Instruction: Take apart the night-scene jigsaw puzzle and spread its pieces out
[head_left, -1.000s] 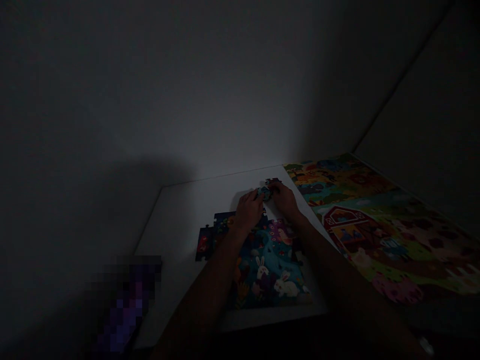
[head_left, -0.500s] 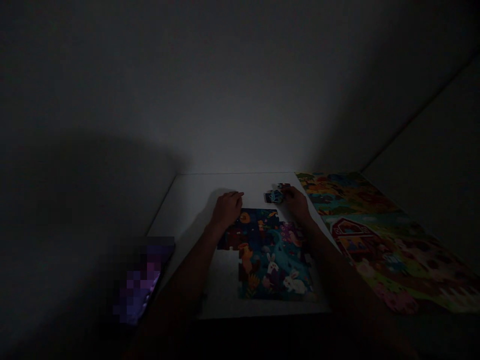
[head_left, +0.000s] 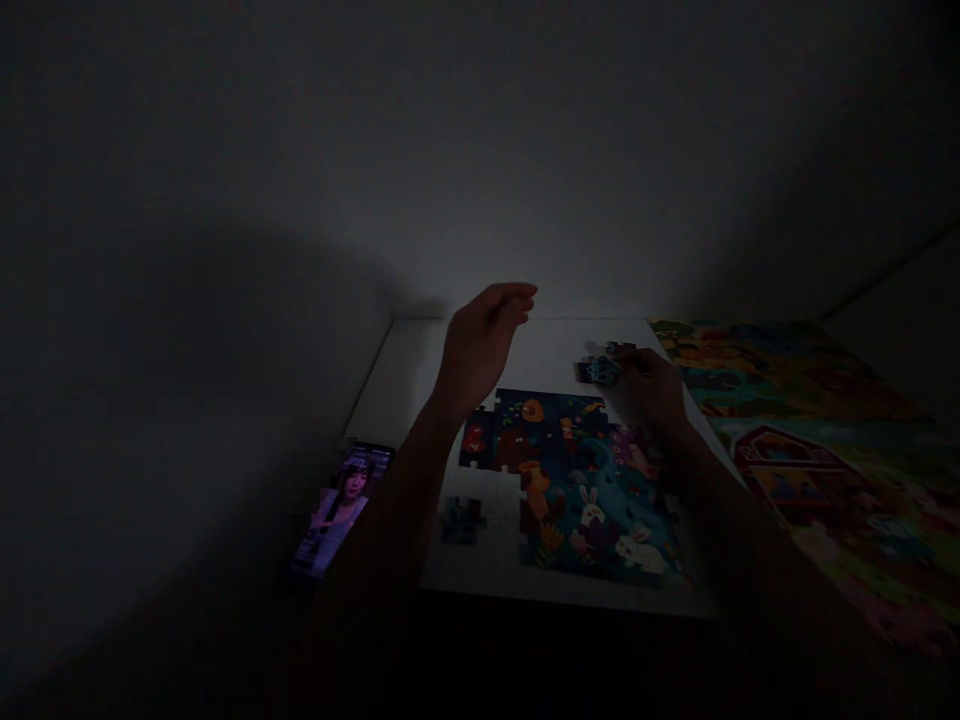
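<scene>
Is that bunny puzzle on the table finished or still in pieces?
Unfinished: the jigsaw puzzle has a gap at its lower left showing white table, with a loose piece there and more pieces beside the right hand.

1. The left forearm, at 7 o'clock of the view, is bare and becomes narrow toward the wrist.
2. The right forearm, at 5 o'clock, is also bare and lies in deep shadow.
3. The left hand and right hand are bare too.

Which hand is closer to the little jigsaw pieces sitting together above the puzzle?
Right. The right hand is close beside the loose jigsaw pieces, on their right. The left hand is raised in the air, farther away to their left.
</scene>
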